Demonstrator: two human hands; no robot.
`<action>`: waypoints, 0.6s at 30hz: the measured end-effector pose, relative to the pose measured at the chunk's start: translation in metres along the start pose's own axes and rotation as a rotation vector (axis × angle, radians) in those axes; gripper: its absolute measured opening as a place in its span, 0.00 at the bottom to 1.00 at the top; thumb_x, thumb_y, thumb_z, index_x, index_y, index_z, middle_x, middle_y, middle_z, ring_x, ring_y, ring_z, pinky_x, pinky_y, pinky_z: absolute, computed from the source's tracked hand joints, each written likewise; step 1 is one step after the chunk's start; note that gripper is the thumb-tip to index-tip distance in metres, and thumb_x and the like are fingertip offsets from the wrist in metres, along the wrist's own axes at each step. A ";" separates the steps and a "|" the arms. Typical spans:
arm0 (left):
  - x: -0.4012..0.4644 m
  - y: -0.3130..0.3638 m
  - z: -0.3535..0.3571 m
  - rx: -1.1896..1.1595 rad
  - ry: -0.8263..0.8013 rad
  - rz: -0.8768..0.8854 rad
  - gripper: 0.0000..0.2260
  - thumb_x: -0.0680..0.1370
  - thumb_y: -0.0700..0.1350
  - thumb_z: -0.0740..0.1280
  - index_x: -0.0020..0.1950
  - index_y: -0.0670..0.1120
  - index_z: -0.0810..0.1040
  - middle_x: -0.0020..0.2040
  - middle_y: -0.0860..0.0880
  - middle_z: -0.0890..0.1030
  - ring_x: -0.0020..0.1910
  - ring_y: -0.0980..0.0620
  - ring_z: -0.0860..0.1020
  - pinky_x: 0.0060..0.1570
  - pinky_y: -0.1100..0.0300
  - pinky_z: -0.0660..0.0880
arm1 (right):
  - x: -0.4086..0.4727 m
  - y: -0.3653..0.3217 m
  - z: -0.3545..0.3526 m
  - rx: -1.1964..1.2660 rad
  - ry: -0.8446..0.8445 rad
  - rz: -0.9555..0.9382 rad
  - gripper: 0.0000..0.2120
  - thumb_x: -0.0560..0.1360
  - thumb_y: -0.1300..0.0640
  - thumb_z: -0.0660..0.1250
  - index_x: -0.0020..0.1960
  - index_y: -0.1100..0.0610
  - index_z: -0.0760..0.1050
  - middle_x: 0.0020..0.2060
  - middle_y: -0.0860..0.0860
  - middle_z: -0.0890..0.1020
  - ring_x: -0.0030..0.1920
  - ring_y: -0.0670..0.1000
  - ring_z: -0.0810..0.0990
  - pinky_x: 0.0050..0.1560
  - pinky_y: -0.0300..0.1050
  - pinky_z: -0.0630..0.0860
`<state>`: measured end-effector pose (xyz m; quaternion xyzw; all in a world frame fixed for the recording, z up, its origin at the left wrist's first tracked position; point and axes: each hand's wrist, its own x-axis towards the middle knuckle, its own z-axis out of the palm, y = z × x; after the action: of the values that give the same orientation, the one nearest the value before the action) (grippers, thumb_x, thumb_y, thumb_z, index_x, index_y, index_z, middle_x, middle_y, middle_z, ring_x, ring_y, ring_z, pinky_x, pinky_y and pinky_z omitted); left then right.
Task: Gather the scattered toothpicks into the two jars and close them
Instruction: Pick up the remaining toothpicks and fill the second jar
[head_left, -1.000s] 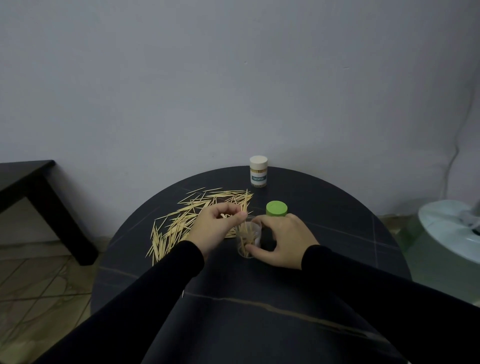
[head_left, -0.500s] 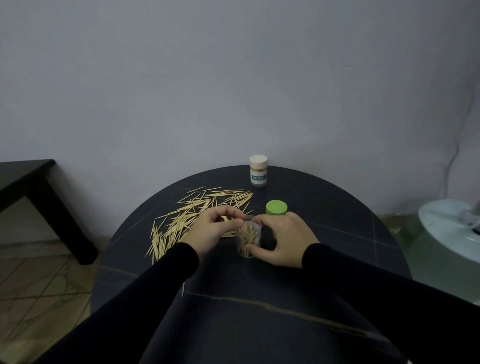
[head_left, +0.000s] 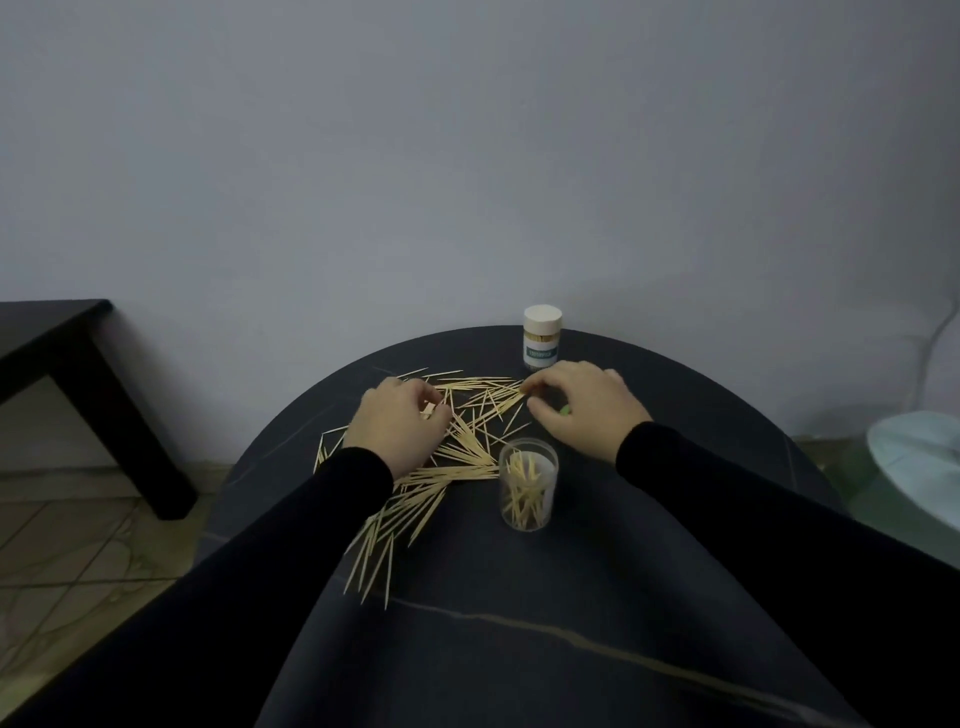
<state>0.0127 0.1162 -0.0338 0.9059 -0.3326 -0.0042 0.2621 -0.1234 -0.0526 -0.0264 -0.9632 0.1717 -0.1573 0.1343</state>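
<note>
Both hands pinch at the toothpicks strewn on the table: the left hand grasps a few, and the right hand nips some at the pile's far edge. The open jar stands untended just beside the pile, so a sleeve could tip it and spill its sticks.

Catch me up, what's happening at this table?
A person is collecting loose wooden toothpicks scattered over a round dark table. The left hand pinches a few from the pile, and the right hand picks at its far edge. An open clear plastic jar stands between the arms, partly filled, with neither hand on it. A second jar with a cream lid stands closed at the back. Most toothpicks are still on the table.
</note>
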 end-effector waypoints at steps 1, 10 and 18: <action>0.007 -0.004 0.001 0.050 0.005 -0.009 0.15 0.78 0.56 0.62 0.62 0.51 0.76 0.64 0.47 0.73 0.63 0.48 0.70 0.63 0.51 0.71 | 0.011 -0.004 0.003 -0.018 -0.052 -0.021 0.14 0.79 0.49 0.61 0.63 0.48 0.75 0.58 0.45 0.78 0.59 0.46 0.74 0.64 0.49 0.66; 0.068 -0.020 0.020 0.181 -0.028 -0.042 0.27 0.79 0.60 0.58 0.72 0.46 0.67 0.69 0.44 0.67 0.68 0.44 0.63 0.65 0.51 0.65 | 0.094 -0.022 0.033 -0.275 -0.258 -0.139 0.20 0.81 0.52 0.58 0.72 0.51 0.67 0.68 0.51 0.72 0.66 0.52 0.71 0.66 0.53 0.70; 0.098 -0.037 0.036 0.221 -0.051 -0.060 0.27 0.79 0.62 0.54 0.71 0.46 0.68 0.70 0.46 0.67 0.68 0.45 0.62 0.65 0.50 0.65 | 0.142 -0.025 0.054 -0.357 -0.337 -0.151 0.20 0.83 0.54 0.54 0.74 0.50 0.64 0.72 0.51 0.67 0.69 0.53 0.68 0.67 0.53 0.69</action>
<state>0.1045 0.0642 -0.0663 0.9384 -0.3104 0.0017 0.1521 0.0291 -0.0715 -0.0315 -0.9944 0.0993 0.0288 -0.0231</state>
